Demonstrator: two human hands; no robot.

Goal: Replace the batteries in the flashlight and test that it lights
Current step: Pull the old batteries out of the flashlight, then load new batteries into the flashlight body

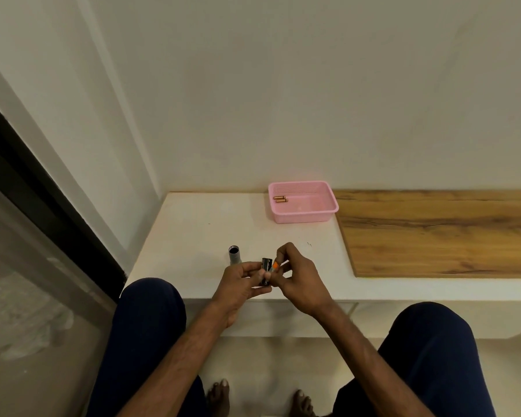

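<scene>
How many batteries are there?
3: two batteries lie side by side in the pink basket; one orange-tipped battery is pinched by the right hand at the black holder the left hand grips. Others may hide inside it.

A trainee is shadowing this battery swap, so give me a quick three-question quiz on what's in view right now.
1. True or false: the pink plastic basket holds two copper-coloured batteries.
2. The grey flashlight tube is: A) lying in the basket; B) standing on the white table near the left hand; C) held in the right hand.
3. Short answer: what does the right hand's grip pinch next to the black battery holder that the left hand holds?

Key: 1 true; 2 B; 3 an orange-and-silver battery.
</scene>
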